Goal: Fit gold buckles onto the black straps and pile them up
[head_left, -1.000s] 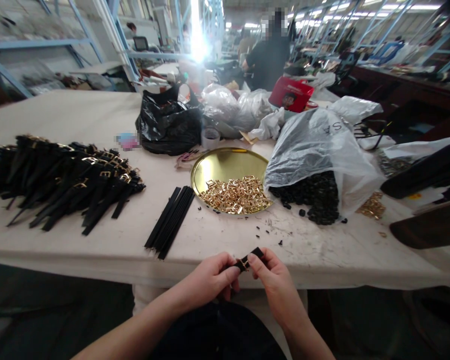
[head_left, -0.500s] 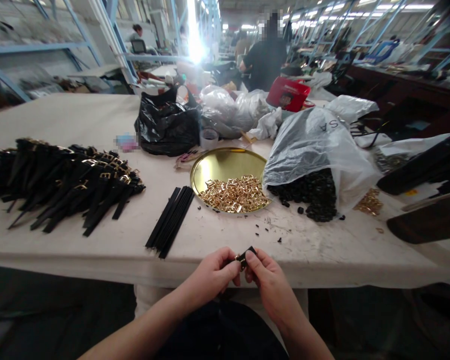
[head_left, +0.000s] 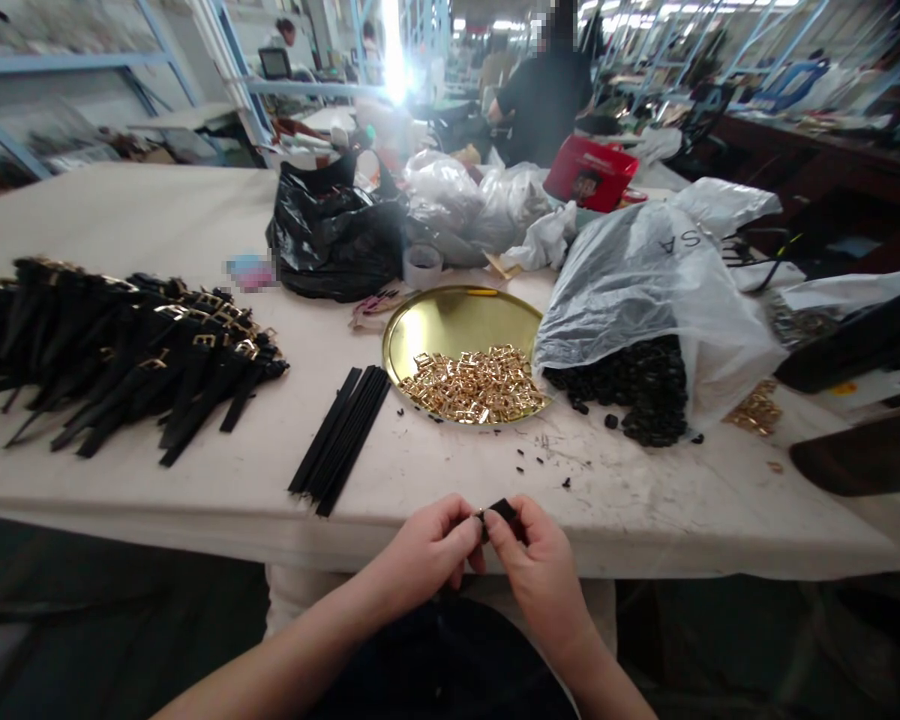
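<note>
The left hand (head_left: 441, 545) and right hand (head_left: 544, 555) pinch one black strap (head_left: 502, 509) between their fingers (head_left: 498, 540); a slack pinch could let it slip. Ahead-left of the fingers, on the desk (head_left: 195, 510), lies one bundle of strips (head_left: 343, 435), too tightly packed to count; straight ahead, one gold tray (head_left: 457, 318) bears buckles (head_left: 472, 385) beyond counting; farther, leftward, sits one black bag (head_left: 337, 240).
</note>
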Motion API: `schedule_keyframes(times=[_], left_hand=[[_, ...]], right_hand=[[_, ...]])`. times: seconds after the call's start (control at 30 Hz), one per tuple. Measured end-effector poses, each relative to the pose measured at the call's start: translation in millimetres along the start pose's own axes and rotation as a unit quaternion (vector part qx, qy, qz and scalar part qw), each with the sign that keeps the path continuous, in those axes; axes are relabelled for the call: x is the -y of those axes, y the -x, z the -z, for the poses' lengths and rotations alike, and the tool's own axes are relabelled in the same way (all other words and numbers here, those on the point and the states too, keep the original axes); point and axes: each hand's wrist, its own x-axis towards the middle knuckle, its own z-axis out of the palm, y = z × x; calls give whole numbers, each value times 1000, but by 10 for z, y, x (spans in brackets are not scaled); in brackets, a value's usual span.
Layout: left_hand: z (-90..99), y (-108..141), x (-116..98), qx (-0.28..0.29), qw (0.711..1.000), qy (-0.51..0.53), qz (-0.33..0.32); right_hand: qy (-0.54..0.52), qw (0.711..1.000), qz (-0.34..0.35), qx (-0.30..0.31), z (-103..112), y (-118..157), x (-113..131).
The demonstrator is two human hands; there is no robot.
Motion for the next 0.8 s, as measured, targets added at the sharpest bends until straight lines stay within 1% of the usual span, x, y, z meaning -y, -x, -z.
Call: schedule_keyframes(times=[0.07,0.1,0.17,0.23,0.33,0.4,0.43,0.5,0.6,0.67,0.73,0.8], left_hand=[[13,3,24,1,1000,-13,-2],[18,7,35,-2,1000,-21,-4],[24,19,44,-14,999,-38,-7],[17,32,30,-28,999,-45,-3],[-10,53,-25,-42,998,-51,1],[-30,67,-66,-46,997,-59,0],[-38,73,-82,-47,997,-64,0],[-46,81,-97,-50,996,-70,2],[-46,80,-82,-62,996,-69,2],[-43,74,-62,-71,995,-76,-3],[-41,67,-45,-74,993,-87,-6],[-43,64,-38,-70,993,-95,-8]], right_hand=[[54,997,42,-25,1,17,11],[52,998,41,-21,2,20,10],[-6,1000,0,6,8,13,-5],[-99,992,-65,32,11,-4,-30],[-225,963,-139,60,11,-24,-63],[-274,945,-162,69,13,-23,-65],[-284,942,-165,68,15,-19,-59],[-268,949,-152,60,24,-1,-34],[-177,978,-98,53,40,43,9],[-107,991,-61,56,44,75,21],[-58,996,-39,59,42,98,16],[-41,997,-34,58,38,107,-1]])
